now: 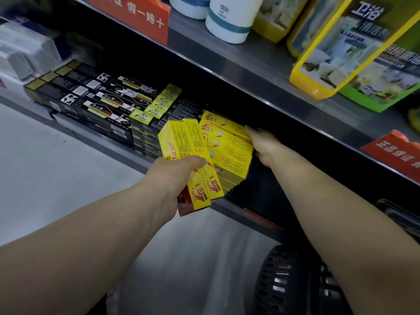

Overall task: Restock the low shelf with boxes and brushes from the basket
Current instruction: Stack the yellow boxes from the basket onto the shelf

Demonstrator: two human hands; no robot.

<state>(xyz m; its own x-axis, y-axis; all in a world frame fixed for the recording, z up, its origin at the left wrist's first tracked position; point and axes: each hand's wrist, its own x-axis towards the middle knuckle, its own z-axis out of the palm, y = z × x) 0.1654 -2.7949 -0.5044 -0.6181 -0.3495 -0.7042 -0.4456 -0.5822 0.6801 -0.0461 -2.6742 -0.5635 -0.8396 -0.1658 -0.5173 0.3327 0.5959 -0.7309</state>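
Grips a fan of held yellow boxes (181, 151) in the left hand (177, 176), thumb (197, 162) clamped across their face, other fingers hidden behind. Holds them just left of the yellow stack (229, 155), overlapping its front edge. Lays the right hand (264, 147) against the stack's right end, fingertips (248, 131) reaching to its upper corner; cannot tell whether curled behind the stack or only pressing. Beneath the stack, the low shelf (109, 145). Left of the stack, touching it, black-and-yellow boxes (150, 114), then black boxes (106, 105). Above the stack, an upper shelf (261, 62) with white bottles (229, 23) and yellow-framed packs (336, 55). Below and right of the stack, well apart, the dark perforated basket (284, 285).
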